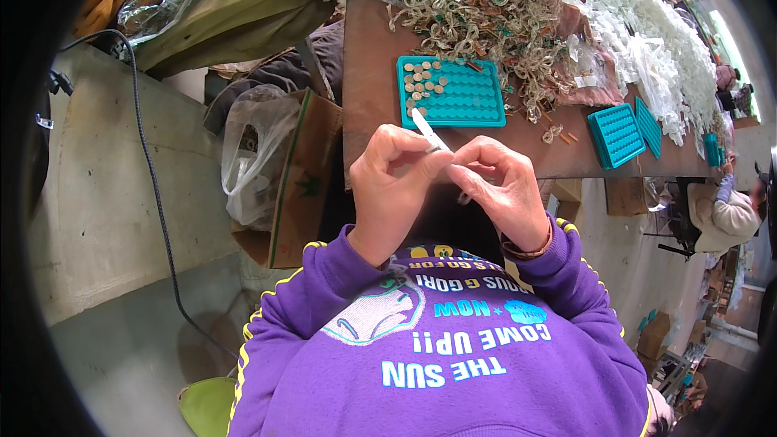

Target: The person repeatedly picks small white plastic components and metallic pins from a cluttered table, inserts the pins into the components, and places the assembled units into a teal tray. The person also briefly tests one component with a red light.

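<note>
Both hands meet in front of my chest, just short of the table edge. Between the thumb and fingers of my left hand [396,182] is a slim white plastic piece [426,126], tilted with its upper end over the tray's near edge. My right hand [506,194] pinches close beside its lower end, fingertips almost touching the left ones. Whatever the right fingers grip is too small to make out. Just beyond lies a teal compartment tray [483,120]; several small round metallic discs [418,87] sit in its left half.
A tangled heap of coiled wires [494,16] covers the table [368,65] behind the tray. More teal trays [617,137] lie at the right, near a large pile of white pieces [647,57]. A cardboard box [303,178] with a plastic bag [255,158] stands left. Another person [720,214] sits far right.
</note>
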`<state>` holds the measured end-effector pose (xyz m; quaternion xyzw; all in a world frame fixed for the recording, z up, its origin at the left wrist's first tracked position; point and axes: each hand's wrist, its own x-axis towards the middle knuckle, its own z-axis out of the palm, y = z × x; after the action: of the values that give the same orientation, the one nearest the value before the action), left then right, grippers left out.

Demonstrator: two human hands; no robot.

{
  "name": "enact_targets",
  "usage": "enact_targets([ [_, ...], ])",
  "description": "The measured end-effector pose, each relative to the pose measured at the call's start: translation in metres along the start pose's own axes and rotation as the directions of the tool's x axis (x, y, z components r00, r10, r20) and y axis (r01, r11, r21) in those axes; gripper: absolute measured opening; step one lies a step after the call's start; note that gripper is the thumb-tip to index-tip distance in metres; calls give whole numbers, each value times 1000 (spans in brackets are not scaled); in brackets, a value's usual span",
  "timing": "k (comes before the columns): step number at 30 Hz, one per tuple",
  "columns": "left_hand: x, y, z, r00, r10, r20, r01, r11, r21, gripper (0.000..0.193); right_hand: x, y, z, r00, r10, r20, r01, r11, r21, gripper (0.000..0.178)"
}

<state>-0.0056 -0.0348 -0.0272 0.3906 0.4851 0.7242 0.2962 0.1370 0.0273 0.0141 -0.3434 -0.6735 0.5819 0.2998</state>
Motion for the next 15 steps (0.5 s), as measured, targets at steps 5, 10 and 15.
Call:
enact_targets([
  [5,0,-2,-2,999,50,-9,-49,991,123,24,2,0,2,984,-180,-8,175,966,-192,7],
  [10,3,1,-6,997,52,51,-61,977,202,22,5,-3,-2,937,-349,-5,314,849,-426,4],
  [15,2,2,-2,970,-235,56,239,909,-341,14,0,-2,8,1000,5,-10,-5,1000,19,2],
])
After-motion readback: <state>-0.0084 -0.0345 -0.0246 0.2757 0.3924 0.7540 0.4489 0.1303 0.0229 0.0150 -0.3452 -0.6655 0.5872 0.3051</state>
